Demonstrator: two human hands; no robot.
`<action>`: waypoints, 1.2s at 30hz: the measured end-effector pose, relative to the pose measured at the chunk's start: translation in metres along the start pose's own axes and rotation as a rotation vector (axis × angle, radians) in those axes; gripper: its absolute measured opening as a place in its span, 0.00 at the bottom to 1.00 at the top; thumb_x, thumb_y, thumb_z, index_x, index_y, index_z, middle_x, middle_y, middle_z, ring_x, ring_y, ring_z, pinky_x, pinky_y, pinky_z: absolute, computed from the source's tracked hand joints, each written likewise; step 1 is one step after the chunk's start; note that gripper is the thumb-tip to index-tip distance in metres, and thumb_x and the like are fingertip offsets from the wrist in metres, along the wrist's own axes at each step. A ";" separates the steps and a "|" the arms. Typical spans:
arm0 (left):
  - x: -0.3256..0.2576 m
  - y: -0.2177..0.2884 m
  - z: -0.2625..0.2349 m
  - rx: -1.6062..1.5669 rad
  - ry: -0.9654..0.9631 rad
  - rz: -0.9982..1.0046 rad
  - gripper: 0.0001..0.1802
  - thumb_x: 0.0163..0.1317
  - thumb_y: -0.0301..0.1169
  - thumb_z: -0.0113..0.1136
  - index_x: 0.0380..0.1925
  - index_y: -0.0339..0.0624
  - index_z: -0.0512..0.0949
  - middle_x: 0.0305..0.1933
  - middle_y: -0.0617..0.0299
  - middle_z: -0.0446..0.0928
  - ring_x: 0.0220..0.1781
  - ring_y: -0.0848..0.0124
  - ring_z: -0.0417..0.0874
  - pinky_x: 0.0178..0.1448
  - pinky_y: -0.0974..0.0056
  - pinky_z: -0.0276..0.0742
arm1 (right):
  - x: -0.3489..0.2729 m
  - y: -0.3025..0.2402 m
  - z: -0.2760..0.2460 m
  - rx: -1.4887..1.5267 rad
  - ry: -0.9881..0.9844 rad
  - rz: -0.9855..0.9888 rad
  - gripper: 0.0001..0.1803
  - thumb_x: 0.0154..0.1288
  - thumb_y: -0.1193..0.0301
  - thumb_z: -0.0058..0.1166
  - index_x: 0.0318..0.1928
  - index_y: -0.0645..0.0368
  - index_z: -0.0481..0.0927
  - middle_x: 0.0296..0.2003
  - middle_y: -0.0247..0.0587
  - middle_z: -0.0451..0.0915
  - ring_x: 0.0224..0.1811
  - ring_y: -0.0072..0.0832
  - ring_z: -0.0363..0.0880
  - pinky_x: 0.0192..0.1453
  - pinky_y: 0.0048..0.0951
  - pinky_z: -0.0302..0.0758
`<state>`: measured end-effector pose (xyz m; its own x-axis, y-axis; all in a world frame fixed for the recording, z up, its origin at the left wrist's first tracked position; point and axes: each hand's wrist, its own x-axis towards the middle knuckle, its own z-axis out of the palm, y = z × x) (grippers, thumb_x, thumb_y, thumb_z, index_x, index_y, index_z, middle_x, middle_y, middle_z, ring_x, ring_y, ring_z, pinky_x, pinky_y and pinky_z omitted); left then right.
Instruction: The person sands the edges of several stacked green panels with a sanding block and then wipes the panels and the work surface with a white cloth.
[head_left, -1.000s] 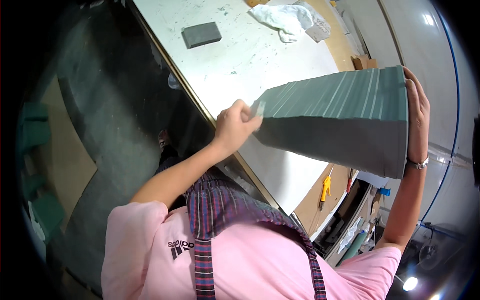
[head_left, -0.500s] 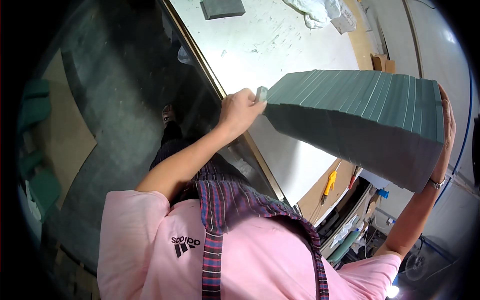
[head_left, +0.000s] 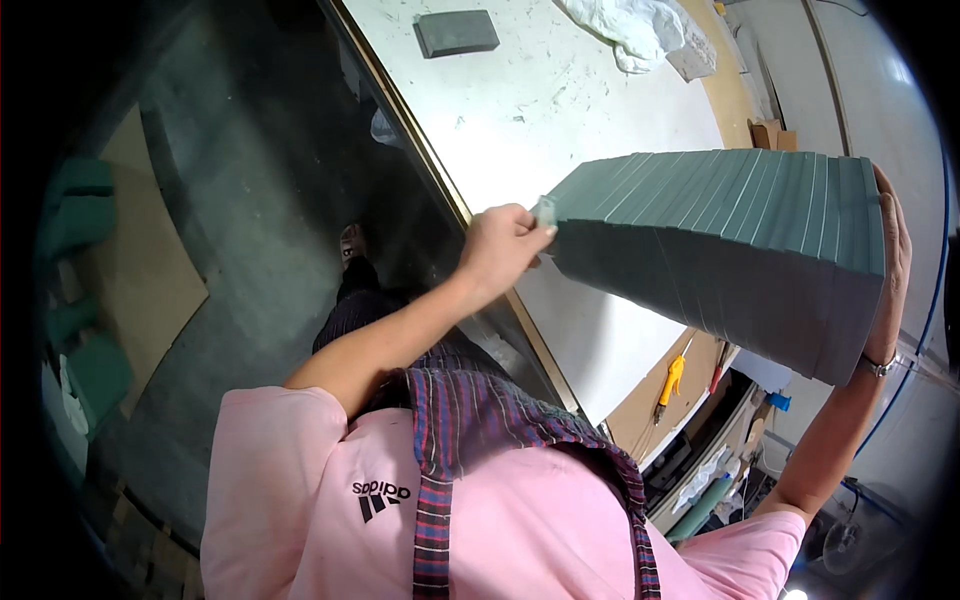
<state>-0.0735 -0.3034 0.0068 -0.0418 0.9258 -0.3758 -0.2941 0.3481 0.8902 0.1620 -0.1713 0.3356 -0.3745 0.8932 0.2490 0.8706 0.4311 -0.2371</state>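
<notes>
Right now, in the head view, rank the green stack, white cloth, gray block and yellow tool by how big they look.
1. Green stack, apparently nearest the camera
2. White cloth, though the picture's top edge cuts it
3. Gray block
4. Yellow tool

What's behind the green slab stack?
Around the stack, white tabletop shows; the right hand is against its right end, palm hidden. Whatever surface the stack covers can't be seen.

You've got bright white light off your desk (head_left: 640, 115) | floor (head_left: 240, 255) dim at your left | wall (head_left: 885, 110) catching glare, upper right | fisheye bending straight edges, corners black
</notes>
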 end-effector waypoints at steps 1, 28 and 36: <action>-0.007 0.011 0.001 -0.050 -0.003 0.035 0.12 0.62 0.29 0.64 0.30 0.26 0.78 0.24 0.55 0.82 0.23 0.73 0.84 0.26 0.70 0.78 | 0.002 -0.002 0.007 0.020 0.007 -0.011 0.33 0.73 0.48 0.40 0.63 0.62 0.72 0.59 0.53 0.75 0.61 0.36 0.75 0.63 0.38 0.75; -0.085 0.243 0.065 -0.075 -0.198 0.833 0.14 0.49 0.31 0.68 0.21 0.31 0.75 0.21 0.45 0.80 0.26 0.55 0.85 0.34 0.60 0.80 | 0.010 -0.043 0.024 0.356 -0.064 0.053 0.26 0.72 0.59 0.49 0.59 0.70 0.72 0.43 0.39 0.79 0.47 0.21 0.74 0.52 0.23 0.72; -0.057 0.233 0.019 0.026 -0.224 0.725 0.11 0.59 0.28 0.66 0.35 0.31 0.78 0.29 0.60 0.82 0.29 0.78 0.82 0.31 0.73 0.77 | -0.001 -0.035 0.013 0.228 0.017 -0.022 0.28 0.72 0.56 0.47 0.58 0.71 0.71 0.45 0.49 0.79 0.46 0.30 0.75 0.55 0.28 0.71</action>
<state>-0.1213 -0.2725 0.2407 -0.0200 0.9309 0.3648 -0.2441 -0.3584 0.9011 0.1280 -0.1855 0.3313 -0.3856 0.8816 0.2721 0.7668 0.4702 -0.4370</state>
